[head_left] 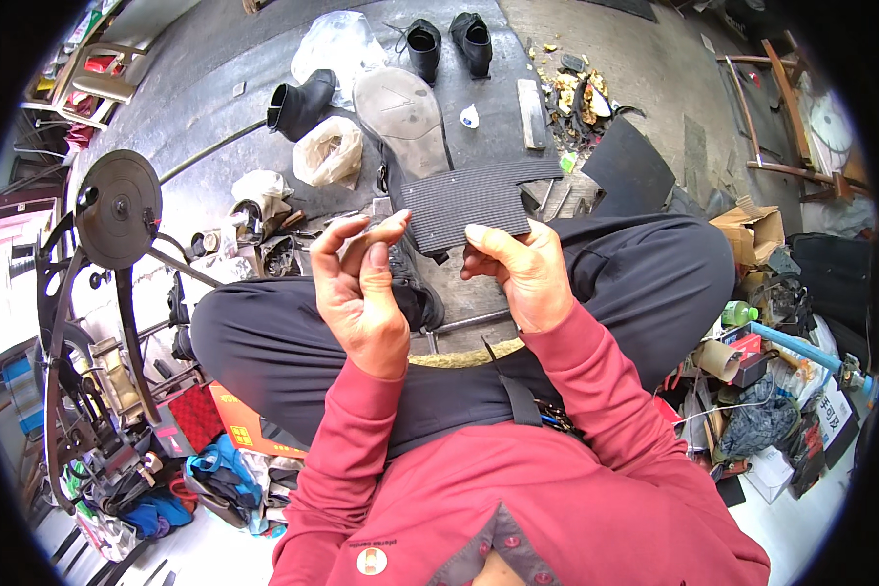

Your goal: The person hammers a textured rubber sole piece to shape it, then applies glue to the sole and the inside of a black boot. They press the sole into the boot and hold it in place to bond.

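Observation:
My right hand point(518, 269) grips the lower edge of a black ribbed rubber sheet point(469, 200), thumb on top and fingers curled behind it. Just left of the sheet, my left hand point(361, 273) is raised with curled fingers and thumb drawn in; whatever they may hold is too small to make out. Beyond the sheet lies a large pale grey shoe sole point(396, 107), partly hidden by it. A dark laced shoe point(422, 298) shows below the sheet, between my legs.
Black shoes point(422, 44), plastic bags point(327, 151), scraps point(576, 93) and a dark flat sheet point(625, 171) lie on the floor. A metal machine with a wheel point(117, 210) stands at left. A cardboard box point(752, 234) and clutter are at right; wooden frames point(781, 98) stand behind.

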{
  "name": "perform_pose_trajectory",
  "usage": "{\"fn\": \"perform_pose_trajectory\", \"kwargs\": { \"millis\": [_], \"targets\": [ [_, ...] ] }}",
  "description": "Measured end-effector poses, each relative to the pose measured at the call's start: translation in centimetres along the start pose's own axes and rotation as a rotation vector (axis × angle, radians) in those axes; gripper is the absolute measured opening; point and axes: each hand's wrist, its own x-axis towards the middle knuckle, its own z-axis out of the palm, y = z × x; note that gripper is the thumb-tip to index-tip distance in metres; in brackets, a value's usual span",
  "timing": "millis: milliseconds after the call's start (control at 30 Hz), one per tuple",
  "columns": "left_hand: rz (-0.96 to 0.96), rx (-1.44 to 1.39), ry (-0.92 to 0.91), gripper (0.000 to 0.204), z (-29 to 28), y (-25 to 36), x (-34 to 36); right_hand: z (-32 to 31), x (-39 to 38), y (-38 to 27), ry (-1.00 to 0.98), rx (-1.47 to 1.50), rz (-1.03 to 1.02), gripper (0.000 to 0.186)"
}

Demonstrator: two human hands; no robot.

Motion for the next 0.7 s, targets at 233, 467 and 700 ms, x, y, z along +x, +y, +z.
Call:
{"fn": "perform_pose_trajectory", "kwargs": {
  "millis": [233,467,700],
  "targets": [
    [0.022,0.159,-0.045,0.014,0.6,0.7,-1.1,-0.4,0.0,0.3,-0.053,0.024,-0.028,0.018],
    [-0.031,0.281,-0.027,0.01,1.3,-0.5,-1.0,-0.9,-0.1,0.5,-0.132,0.021,-0.03,0.021],
    [-0.161,0.221,-0.007,0.015,2.2,-1.0,-0.4,-0.7,0.0,1.1,-0.107,0.079,-0.06,0.016]
  ]
}}
